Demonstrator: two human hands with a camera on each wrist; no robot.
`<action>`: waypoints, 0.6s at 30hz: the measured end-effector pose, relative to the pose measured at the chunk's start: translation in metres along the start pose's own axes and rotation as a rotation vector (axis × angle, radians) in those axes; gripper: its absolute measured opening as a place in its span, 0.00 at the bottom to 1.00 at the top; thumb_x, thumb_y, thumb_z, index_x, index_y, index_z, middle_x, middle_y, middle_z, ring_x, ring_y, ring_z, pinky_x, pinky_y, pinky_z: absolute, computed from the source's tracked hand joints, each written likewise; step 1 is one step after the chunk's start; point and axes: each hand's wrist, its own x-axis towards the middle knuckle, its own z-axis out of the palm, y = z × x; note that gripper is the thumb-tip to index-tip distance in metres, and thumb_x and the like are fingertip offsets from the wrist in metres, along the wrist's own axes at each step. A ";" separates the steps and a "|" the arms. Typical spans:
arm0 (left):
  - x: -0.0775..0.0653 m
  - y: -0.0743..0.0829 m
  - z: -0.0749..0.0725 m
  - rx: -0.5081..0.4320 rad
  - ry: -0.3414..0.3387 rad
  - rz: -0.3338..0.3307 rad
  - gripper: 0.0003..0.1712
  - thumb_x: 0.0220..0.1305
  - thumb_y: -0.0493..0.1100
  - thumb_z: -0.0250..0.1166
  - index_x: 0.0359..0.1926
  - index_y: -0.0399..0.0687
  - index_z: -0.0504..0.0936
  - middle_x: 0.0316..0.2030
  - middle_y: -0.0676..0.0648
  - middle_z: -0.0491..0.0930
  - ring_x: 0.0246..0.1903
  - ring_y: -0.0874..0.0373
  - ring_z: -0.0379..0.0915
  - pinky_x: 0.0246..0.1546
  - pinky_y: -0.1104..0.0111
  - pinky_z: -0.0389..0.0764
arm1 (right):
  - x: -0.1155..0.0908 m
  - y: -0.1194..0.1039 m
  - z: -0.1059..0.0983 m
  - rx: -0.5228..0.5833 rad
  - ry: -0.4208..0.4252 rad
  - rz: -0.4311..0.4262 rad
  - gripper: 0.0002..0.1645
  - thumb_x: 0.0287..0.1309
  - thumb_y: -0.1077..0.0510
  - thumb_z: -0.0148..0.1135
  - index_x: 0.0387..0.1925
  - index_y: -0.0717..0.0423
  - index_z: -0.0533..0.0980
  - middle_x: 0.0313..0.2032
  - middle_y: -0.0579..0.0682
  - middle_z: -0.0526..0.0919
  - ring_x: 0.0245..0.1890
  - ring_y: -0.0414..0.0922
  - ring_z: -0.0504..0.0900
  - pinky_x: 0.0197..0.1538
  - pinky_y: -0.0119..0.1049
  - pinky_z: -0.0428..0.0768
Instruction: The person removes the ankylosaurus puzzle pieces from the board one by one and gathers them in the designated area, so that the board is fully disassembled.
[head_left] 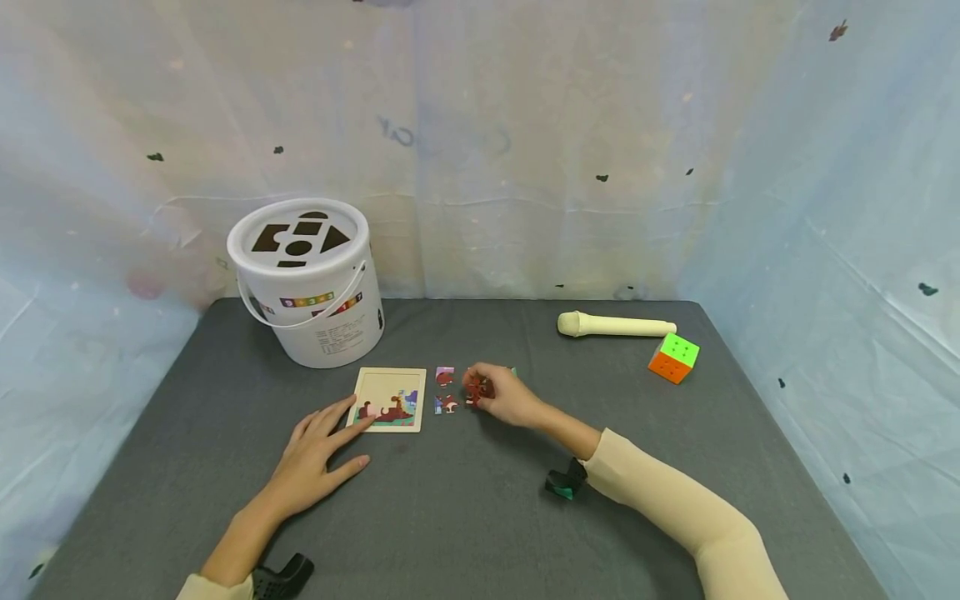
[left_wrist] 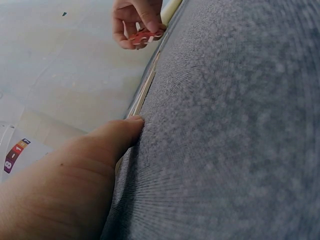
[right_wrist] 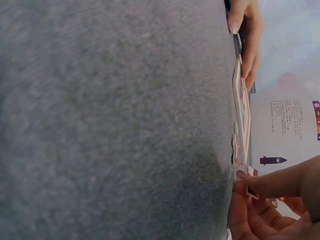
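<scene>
A jigsaw board (head_left: 390,377) with a pale wooden rim lies on the dark cloth, its lower part filled with a coloured picture and its upper part bare. My left hand (head_left: 309,460) rests at its left side, fingers outstretched and fingertips on the rim and picture. To the right of the board, my right hand (head_left: 512,400) pinches a red puzzle piece (left_wrist: 145,37) between thumb and fingers, which partly hide it. Between board and right hand lie a pink-and-red puzzle piece (head_left: 445,377) and a blue-and-red puzzle piece (head_left: 446,405). More pieces are partly covered by the right hand.
Behind the board at the left stands a white bucket (head_left: 330,340) with shaped holes in its lid. A cream toy microphone (head_left: 622,326) and a green-and-orange puzzle cube (head_left: 672,358) lie at the back right. A pale sheet (head_left: 480,167) hangs behind the table.
</scene>
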 end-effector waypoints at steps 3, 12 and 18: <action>0.000 0.000 0.000 -0.003 0.003 0.002 0.35 0.62 0.61 0.68 0.69 0.61 0.75 0.73 0.41 0.59 0.70 0.40 0.55 0.64 0.38 0.50 | -0.002 0.002 0.001 -0.017 -0.014 -0.001 0.17 0.56 0.79 0.58 0.47 0.67 0.76 0.46 0.59 0.80 0.37 0.46 0.76 0.38 0.33 0.74; -0.002 0.002 0.000 -0.027 0.035 0.020 0.34 0.61 0.57 0.70 0.68 0.58 0.75 0.73 0.39 0.60 0.69 0.39 0.56 0.63 0.37 0.50 | -0.006 0.002 0.004 -0.079 -0.002 -0.004 0.17 0.56 0.78 0.61 0.47 0.66 0.77 0.44 0.58 0.82 0.36 0.45 0.76 0.39 0.34 0.75; -0.002 0.002 0.000 -0.027 0.040 0.019 0.34 0.62 0.57 0.70 0.68 0.59 0.75 0.73 0.39 0.60 0.69 0.39 0.56 0.63 0.37 0.50 | -0.007 0.002 0.007 -0.182 0.024 -0.043 0.16 0.55 0.73 0.68 0.46 0.64 0.78 0.43 0.56 0.82 0.38 0.46 0.79 0.41 0.37 0.78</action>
